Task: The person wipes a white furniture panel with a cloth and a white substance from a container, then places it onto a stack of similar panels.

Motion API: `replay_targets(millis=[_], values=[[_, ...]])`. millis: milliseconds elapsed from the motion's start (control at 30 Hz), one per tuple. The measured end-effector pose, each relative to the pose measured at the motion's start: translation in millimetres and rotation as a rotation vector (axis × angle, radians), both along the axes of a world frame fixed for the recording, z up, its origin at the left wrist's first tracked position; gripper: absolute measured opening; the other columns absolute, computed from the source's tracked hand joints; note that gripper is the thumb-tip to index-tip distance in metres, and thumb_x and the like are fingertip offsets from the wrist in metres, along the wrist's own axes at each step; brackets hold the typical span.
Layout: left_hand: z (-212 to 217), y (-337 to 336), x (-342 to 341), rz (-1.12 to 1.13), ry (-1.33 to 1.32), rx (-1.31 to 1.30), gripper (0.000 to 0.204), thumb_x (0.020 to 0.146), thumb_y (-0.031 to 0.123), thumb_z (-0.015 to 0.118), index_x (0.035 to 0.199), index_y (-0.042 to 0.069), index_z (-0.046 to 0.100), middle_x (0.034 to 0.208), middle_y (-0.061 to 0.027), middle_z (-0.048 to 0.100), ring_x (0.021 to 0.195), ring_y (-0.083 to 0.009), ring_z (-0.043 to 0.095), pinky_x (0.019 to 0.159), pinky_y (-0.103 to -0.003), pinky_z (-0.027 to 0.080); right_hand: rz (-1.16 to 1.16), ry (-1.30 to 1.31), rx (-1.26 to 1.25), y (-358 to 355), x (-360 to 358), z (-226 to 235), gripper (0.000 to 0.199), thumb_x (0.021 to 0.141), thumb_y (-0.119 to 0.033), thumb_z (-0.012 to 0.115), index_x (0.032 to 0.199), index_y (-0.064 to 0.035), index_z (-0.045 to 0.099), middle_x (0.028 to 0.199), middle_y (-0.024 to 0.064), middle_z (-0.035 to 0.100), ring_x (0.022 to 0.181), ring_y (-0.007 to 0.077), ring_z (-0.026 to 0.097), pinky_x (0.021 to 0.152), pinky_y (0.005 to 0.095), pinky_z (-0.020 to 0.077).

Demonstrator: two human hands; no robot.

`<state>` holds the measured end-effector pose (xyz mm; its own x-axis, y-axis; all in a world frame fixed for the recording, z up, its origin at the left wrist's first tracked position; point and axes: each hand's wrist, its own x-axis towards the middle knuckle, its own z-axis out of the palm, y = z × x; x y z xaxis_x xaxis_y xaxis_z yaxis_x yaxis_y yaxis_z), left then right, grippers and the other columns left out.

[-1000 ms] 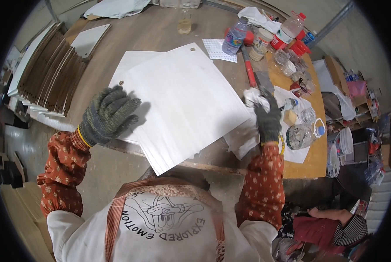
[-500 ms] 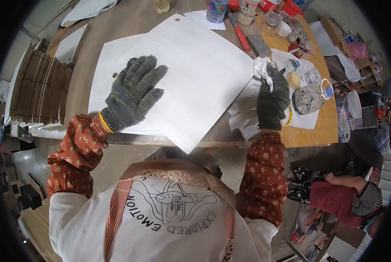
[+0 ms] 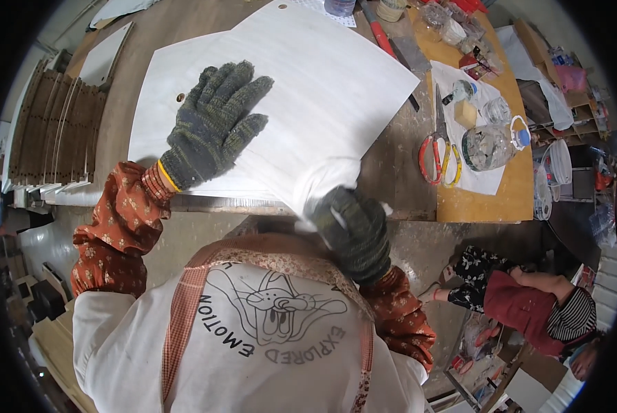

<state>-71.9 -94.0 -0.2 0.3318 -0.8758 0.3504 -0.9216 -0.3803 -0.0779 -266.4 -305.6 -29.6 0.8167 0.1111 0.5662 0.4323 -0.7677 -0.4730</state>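
On the workbench lies a flat white panel [image 3: 322, 76] with a small hole near its far corner, turned at an angle over another white panel [image 3: 155, 103]. My left hand [image 3: 215, 124], in a dark green knit glove, rests flat on the panels with its fingers stretched out. My right hand [image 3: 353, 237], gloved the same way, is at the upper panel's near corner. Its fingers are curled round a bunched white cloth [image 3: 332, 179], which touches the panel and is partly blurred. The right hand covers that corner.
Upright brown boards [image 3: 54, 134] are stacked at the left. To the right lie scissors [image 3: 430, 158] with red and yellow handles, a sponge block [image 3: 465, 114] and a clear plastic jug [image 3: 486, 148]. A red-handled scraper [image 3: 380, 38] lies beyond the panel. Another person [image 3: 522, 299] is at the lower right.
My right hand has moved from the right corner toward me to the near corner, carrying the cloth. The scissors and sponge are now uncovered. My left hand stays on the panels.
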Motion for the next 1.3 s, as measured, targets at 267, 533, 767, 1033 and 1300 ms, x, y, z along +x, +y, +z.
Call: replay_targets(millis=[267,533,767,1033,1300], values=[[2,-12,-6,0.056,-0.119,0.017,0.043,0.093,0.030,0.047,0.132,0.011,0.048,0.136,-0.0140,0.045,0.129,-0.0303,0.038,0.108,-0.046,0.025,-0.381,0.016,-0.107,-55,-33,-11,0.027,0.069,0.005,0.056,0.093,-0.0050,0.063,0.103,0.0145,0.064,0.092,0.0304,0.062,0.075,0.0381,0.0499],[12,-20,-16,0.053,-0.132,-0.021,0.041,0.092,0.025,0.049,0.131,0.011,0.049,0.135,-0.0158,0.046,0.127,-0.0324,0.040,0.108,-0.045,0.026,-0.612,-0.440,0.127,-74,3,17,0.029,0.075,0.005,0.058,0.103,-0.0038,0.061,0.106,0.0158,0.062,0.106,0.0281,0.058,0.093,0.0363,0.0467],[16,-22,-14,0.041,-0.130,-0.041,0.041,0.091,0.020,0.051,0.129,0.008,0.050,0.133,-0.0140,0.048,0.127,-0.0313,0.040,0.107,-0.044,0.027,-0.759,-0.178,-0.120,-66,28,-3,0.042,0.079,-0.024,0.071,0.115,-0.0074,0.059,0.114,0.0150,0.058,0.106,0.0288,0.055,0.092,0.0393,0.0425],[14,-23,-20,0.051,-0.145,-0.001,0.041,0.091,0.018,0.051,0.131,0.008,0.048,0.134,-0.0136,0.047,0.128,-0.0304,0.038,0.105,-0.045,0.028,-0.226,0.156,1.146,-11,39,-21,0.037,0.086,0.001,0.057,0.123,0.0005,0.051,0.126,0.0140,0.052,0.109,0.0191,0.056,0.092,0.0311,0.0504],[11,-22,-36,0.146,-0.157,0.083,0.049,0.094,0.029,0.045,0.138,0.009,0.038,0.142,-0.0156,0.036,0.134,-0.0317,0.029,0.109,-0.047,0.019,-0.186,0.004,0.092,-47,71,-27,0.045,0.088,-0.011,0.056,0.130,-0.0045,0.045,0.119,0.0136,0.055,0.103,0.0218,0.057,0.085,0.0297,0.0482]])
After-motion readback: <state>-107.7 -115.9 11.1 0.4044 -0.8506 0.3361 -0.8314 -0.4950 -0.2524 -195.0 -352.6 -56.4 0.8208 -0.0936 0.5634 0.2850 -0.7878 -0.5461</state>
